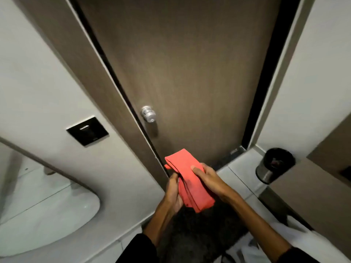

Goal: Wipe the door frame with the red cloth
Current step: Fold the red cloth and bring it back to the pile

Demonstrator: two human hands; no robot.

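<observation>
A folded red cloth (187, 177) is held between both hands in front of a closed brown door (180, 73). My left hand (173, 192) grips its left edge from below. My right hand (209, 179) clasps it from the right, thumb on top. The door frame shows as a brown jamb on the left (79, 73) and a pale strip with a dark gap on the right (284, 63). The cloth hangs just right of the left jamb's lower end, apart from it.
A round silver door knob (148, 113) sticks out near the door's left edge. On the left wall sit a black square panel (87, 130) and a white fixture (38, 215) below. A black bin (273, 165) stands on the tiled floor at right.
</observation>
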